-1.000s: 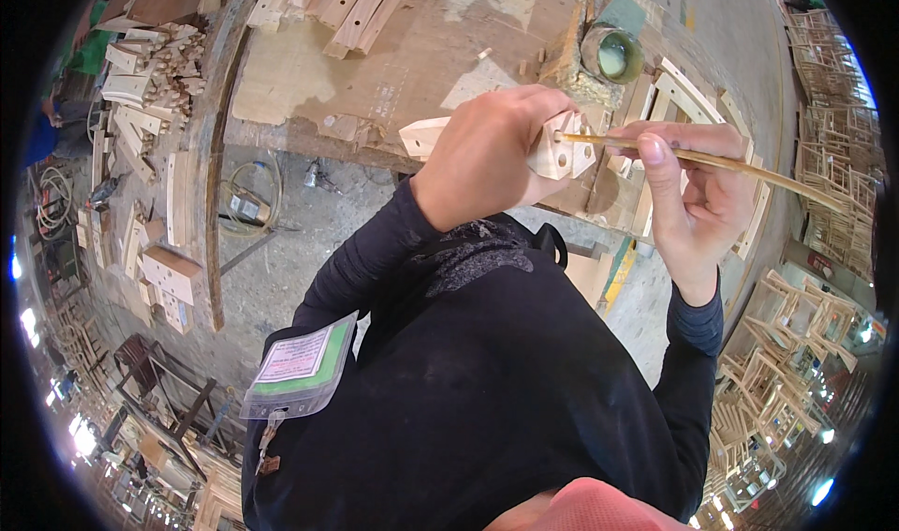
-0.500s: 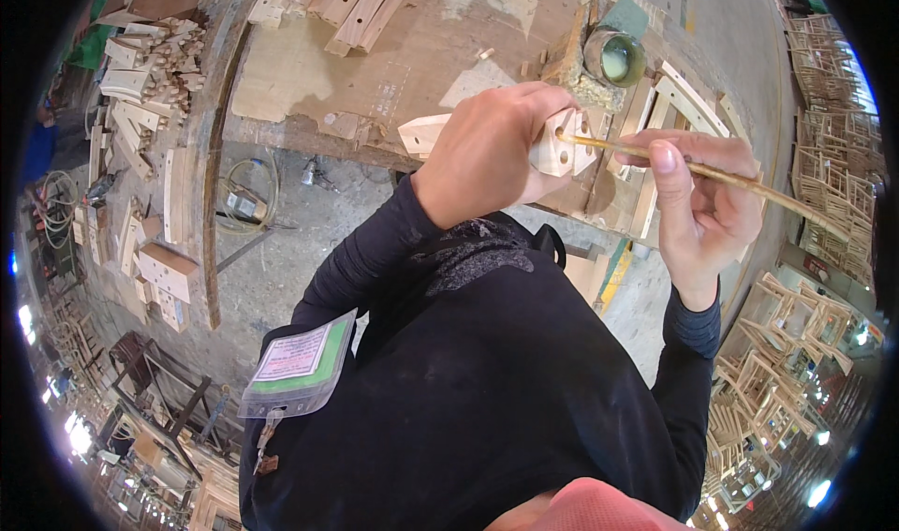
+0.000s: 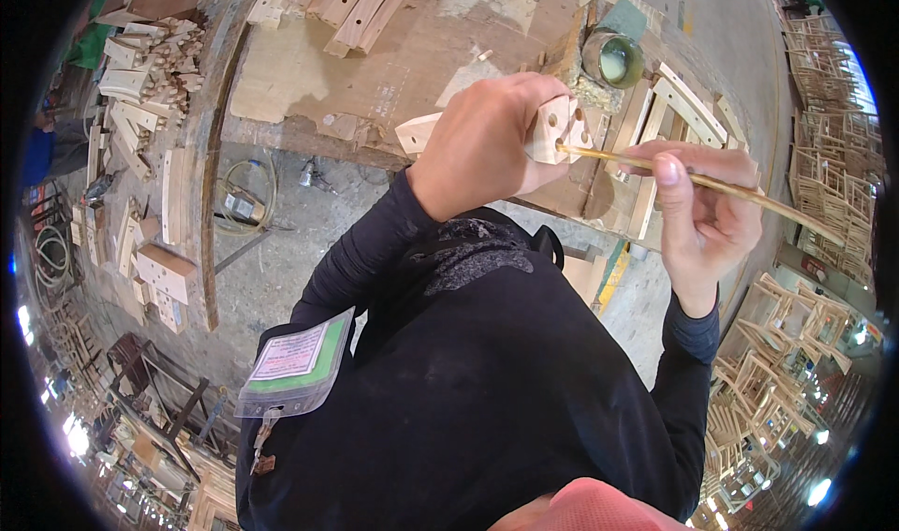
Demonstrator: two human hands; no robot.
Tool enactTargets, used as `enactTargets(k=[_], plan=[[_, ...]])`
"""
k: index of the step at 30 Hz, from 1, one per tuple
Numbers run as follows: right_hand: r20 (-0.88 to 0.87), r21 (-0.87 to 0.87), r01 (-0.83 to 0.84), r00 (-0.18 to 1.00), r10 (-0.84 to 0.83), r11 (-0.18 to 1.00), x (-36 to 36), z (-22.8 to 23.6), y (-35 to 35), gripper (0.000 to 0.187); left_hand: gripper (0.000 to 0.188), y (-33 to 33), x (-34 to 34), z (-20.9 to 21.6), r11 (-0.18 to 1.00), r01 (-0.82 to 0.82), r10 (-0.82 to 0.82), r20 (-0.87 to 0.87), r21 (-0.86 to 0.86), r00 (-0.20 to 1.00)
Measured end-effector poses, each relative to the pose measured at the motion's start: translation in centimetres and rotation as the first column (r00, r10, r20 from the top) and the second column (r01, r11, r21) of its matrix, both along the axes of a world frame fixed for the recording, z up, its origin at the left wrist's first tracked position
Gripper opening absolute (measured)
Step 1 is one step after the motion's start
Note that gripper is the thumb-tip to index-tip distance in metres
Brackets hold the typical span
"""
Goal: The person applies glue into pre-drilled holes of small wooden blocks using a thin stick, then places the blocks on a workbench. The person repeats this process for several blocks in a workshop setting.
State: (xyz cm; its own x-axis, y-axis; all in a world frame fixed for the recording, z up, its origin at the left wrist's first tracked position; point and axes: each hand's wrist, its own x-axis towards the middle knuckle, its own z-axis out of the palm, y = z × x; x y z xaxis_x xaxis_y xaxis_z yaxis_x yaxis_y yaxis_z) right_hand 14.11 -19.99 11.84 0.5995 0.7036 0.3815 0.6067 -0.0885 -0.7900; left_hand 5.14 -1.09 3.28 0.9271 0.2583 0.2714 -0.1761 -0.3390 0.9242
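Note:
My left hand (image 3: 487, 147) is closed around pale wooden pieces (image 3: 546, 130), whose drilled end faces toward my right. Several round holes show in that end, and the other end pokes out past my wrist on the left. In my right hand (image 3: 700, 203) is a thin wooden stick (image 3: 716, 184), pinched between thumb and fingers. Its tip meets a lower hole in the end of the pieces; how deep it goes I cannot tell. Beyond my hands stands a round pot (image 3: 613, 59) with whitish liquid, probably glue.
The pot sits by a crusted wooden block on the worn workbench (image 3: 309, 81). Curved drilled slats (image 3: 361, 7) lie at its far edge, and more wooden parts (image 3: 688, 110) at the right. A side bench on the left carries heaped offcuts (image 3: 154, 63). Stacked wooden frames (image 3: 777, 344) stand at right.
The stick's tip has gone from an upper hole to a lower one in the end of the wooden pieces. My left hand has turned the pieces slightly; both hands keep their hold.

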Motion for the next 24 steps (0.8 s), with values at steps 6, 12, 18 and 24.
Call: enactTargets(k=[6, 12, 18, 24], plan=[[-0.051, 0.001, -0.047, 0.998, 0.047, 0.999, 0.4, -0.8, 0.3, 0.015, 0.039, 0.0, 0.0, 0.1, 0.999, -0.011, 0.01, 0.023, 0.037, 1.0], [-0.218, 0.001, -0.091, 0.972, 0.089, 0.996, 0.3, 0.1, 0.5, 0.016, 0.038, -0.3, -0.2, 0.2, 1.0, -0.013, 0.013, 0.004, -0.011, 1.0], [-0.203, 0.003, -0.063, 0.977, 0.062, 0.998, 0.6, -0.2, 0.4, 0.023, 0.038, -0.6, -0.3, 0.2, 1.0, -0.003, 0.003, 0.001, -0.002, 1.0], [0.087, -0.105, -0.013, 0.996, 0.022, 0.994, 0.5, 0.3, -0.2, 0.017, 0.039, -0.4, -0.1, 0.4, 1.0, -0.008, 0.008, -0.013, 0.018, 1.0]])
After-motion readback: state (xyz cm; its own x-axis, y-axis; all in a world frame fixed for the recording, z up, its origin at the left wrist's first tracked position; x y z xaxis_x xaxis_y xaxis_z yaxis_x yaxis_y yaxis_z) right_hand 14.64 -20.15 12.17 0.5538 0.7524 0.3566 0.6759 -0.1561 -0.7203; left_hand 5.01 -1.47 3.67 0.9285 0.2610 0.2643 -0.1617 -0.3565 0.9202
